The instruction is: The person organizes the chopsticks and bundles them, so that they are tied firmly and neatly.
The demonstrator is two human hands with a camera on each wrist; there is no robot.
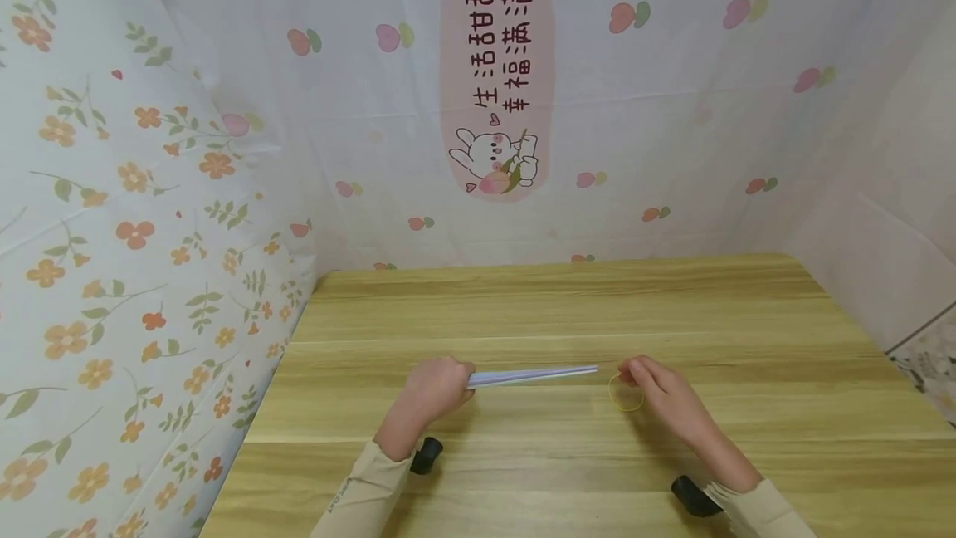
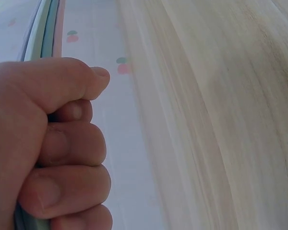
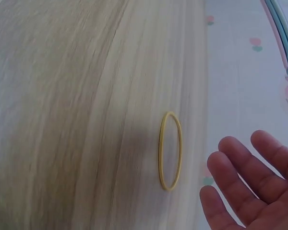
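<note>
In the head view my left hand point(image 1: 439, 387) grips a bundle of slim pastel chopsticks point(image 1: 534, 375), their narrow ends pointing right. The left wrist view shows fingers curled round the chopsticks point(image 2: 49, 28), which are lilac, mint, teal and pink. My right hand point(image 1: 665, 393) is just right of their tips. Beside its fingertips is a thin yellow rubber band point(image 1: 626, 408). In the right wrist view that rubber band point(image 3: 161, 151) shows as a long loop apart from the visible fingers point(image 3: 235, 187), which are fairly straight and spread. The right thumb is hidden there.
Under both hands lies a wood-grain table point(image 1: 568, 305). A white printed cloth point(image 1: 336, 148) hangs behind it, and a floral cloth point(image 1: 134, 272) hangs along the left. Black devices point(image 1: 427, 457) sit at the wrists, below the beige sleeves point(image 1: 366, 492).
</note>
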